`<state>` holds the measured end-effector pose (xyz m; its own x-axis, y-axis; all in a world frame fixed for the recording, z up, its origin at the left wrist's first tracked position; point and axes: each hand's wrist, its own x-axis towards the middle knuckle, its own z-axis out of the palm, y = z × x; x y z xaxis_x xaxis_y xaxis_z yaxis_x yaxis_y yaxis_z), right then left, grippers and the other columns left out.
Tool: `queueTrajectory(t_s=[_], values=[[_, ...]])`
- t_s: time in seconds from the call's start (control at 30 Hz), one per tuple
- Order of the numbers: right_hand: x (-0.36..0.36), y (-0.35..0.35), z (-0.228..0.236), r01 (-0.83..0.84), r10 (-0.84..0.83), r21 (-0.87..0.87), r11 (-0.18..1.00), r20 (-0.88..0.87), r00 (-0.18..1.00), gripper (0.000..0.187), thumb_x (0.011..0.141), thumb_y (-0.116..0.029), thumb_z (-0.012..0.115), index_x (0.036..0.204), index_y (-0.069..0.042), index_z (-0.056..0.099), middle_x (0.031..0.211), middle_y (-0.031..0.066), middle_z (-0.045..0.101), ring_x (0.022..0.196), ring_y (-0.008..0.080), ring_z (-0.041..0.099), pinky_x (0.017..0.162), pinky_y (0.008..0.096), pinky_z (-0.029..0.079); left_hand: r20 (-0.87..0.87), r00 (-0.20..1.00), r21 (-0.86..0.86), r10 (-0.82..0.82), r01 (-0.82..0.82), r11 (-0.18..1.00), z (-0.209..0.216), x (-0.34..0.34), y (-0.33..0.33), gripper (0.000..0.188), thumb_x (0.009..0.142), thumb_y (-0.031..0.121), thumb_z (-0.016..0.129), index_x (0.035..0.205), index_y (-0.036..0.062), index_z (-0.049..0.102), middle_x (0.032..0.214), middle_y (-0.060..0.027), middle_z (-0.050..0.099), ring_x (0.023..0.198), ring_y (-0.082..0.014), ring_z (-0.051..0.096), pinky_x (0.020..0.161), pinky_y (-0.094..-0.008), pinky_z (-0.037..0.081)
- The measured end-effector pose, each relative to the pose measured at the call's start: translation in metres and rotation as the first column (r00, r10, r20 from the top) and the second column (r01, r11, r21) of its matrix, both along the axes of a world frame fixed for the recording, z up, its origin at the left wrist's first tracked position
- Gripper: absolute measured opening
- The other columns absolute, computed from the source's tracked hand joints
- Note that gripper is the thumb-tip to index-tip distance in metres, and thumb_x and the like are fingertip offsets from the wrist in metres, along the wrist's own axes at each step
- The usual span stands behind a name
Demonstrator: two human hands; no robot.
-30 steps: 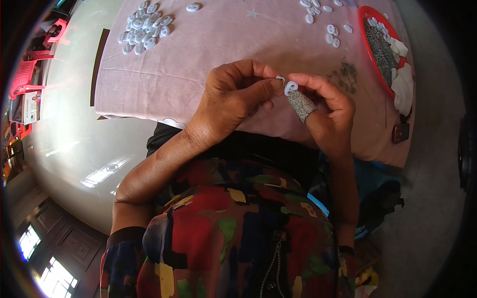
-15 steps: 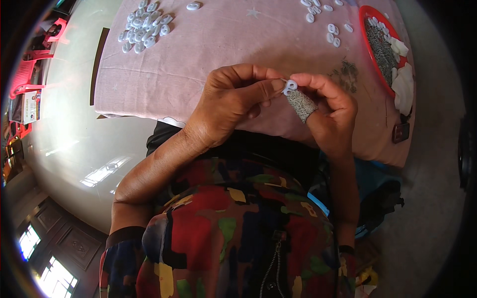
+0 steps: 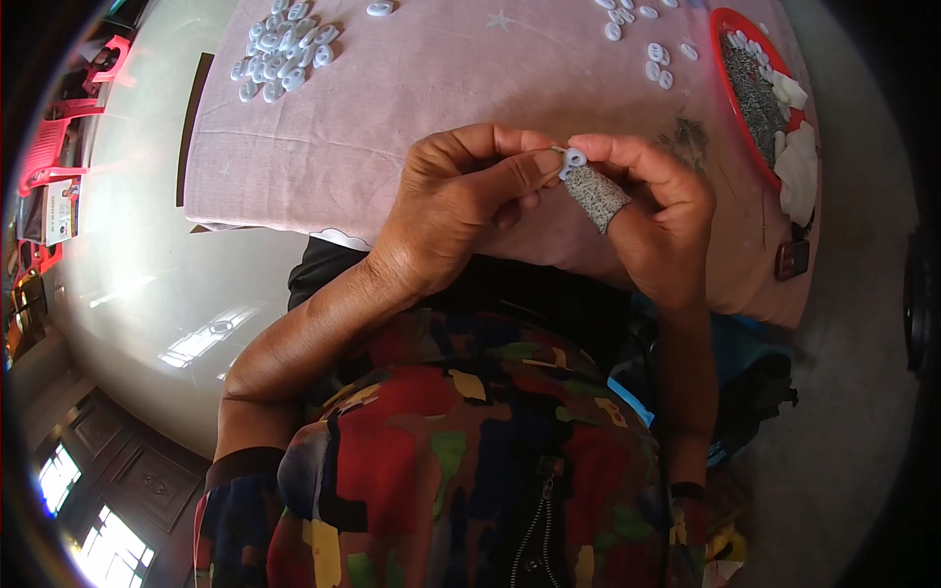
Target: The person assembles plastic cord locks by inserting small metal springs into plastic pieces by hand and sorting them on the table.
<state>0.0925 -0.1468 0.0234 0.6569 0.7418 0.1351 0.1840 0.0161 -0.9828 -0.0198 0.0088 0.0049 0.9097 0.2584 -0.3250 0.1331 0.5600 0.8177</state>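
We cannot make out what the left hand [image 3: 461, 191] pinches, since its closed thumb and forefinger hide the left edge of the piece [image 3: 569, 169]. Where a gap shows one second earlier, those fingertips now meet the piece, which the right hand [image 3: 662, 216] grips above the cloth [image 3: 392, 88] between forefinger and speckle-sleeved thumb. It looks small and white, with a round hole.

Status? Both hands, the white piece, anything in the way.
Right hand holding white piece, speckled thumb cover on. Left hand pinched at its left edge, exact grip hidden. Left fingertips partly block view of the piece.
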Motion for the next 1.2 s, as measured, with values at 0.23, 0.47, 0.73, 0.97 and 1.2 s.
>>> queueTrajectory(t_s=[0.23, 0.47, 0.73, 0.97, 1.2], values=[[0.003, 0.003, 0.003, -0.024, 0.025, -0.024, 0.999, 0.044, 0.999, 0.03, 0.083, 0.014, 0.056, 0.109, 0.007, 0.067, 0.099, 0.0098, 0.07, 0.093, 0.0121, 0.067, 0.083, 0.025, 0.054, 0.026, 1.0, 0.025, 0.014, -0.015, 1.0, -0.002, 0.001, -0.001, 0.013, 0.093, 0.016, 0.07, 0.1, 0.0054, 0.071, 0.087, 0.0005, 0.068, 0.072, -0.0047, 0.056, 0.059, -0.0184, 0.042], [0.014, 0.011, 0.01, -0.041, 0.042, -0.07, 0.997, 0.013, 0.999, 0.029, 0.085, 0.013, 0.055, 0.11, 0.008, 0.067, 0.1, 0.0099, 0.071, 0.093, 0.0118, 0.067, 0.084, 0.0242, 0.053, 0.068, 0.997, -0.115, 0.035, -0.027, 0.993, -0.004, 0.009, 0.001, 0.017, 0.095, 0.02, 0.068, 0.103, 0.0054, 0.071, 0.088, -0.0015, 0.068, 0.075, -0.0066, 0.058, 0.062, -0.019, 0.042], [0.014, 0.005, 0.01, -0.103, 0.105, 0.041, 0.994, -0.059, 0.993, 0.029, 0.085, 0.014, 0.053, 0.111, 0.008, 0.065, 0.102, 0.0116, 0.07, 0.096, 0.0168, 0.069, 0.086, 0.0271, 0.053, 0.029, 0.998, -0.105, -0.058, 0.061, 0.993, 0.004, 0.006, 0.013, 0.019, 0.096, 0.022, 0.067, 0.104, 0.0051, 0.072, 0.09, -0.0017, 0.07, 0.075, -0.0065, 0.057, 0.061, -0.0197, 0.041], [0.014, 0.003, 0.01, -0.057, 0.057, -0.011, 0.998, -0.013, 0.998, 0.029, 0.085, 0.014, 0.054, 0.11, 0.008, 0.066, 0.101, 0.0108, 0.07, 0.096, 0.0145, 0.067, 0.086, 0.0257, 0.053, 0.024, 0.997, 0.131, -0.076, 0.072, 0.989, 0.009, 0.009, 0.015, 0.017, 0.094, 0.015, 0.069, 0.106, 0.0042, 0.071, 0.09, -0.0017, 0.07, 0.074, -0.0049, 0.056, 0.06, -0.0183, 0.04], [0.011, 0.003, 0.009, -0.057, 0.057, -0.011, 0.998, -0.031, 0.998, 0.028, 0.085, 0.012, 0.06, 0.111, 0.007, 0.067, 0.101, 0.01, 0.07, 0.095, 0.013, 0.066, 0.085, 0.0254, 0.053, 0.047, 0.995, 0.189, -0.086, 0.076, 0.979, 0.009, 0.007, 0.015, 0.016, 0.093, 0.013, 0.069, 0.106, 0.0042, 0.07, 0.089, -0.0023, 0.071, 0.071, -0.0043, 0.058, 0.057, -0.0173, 0.042]])
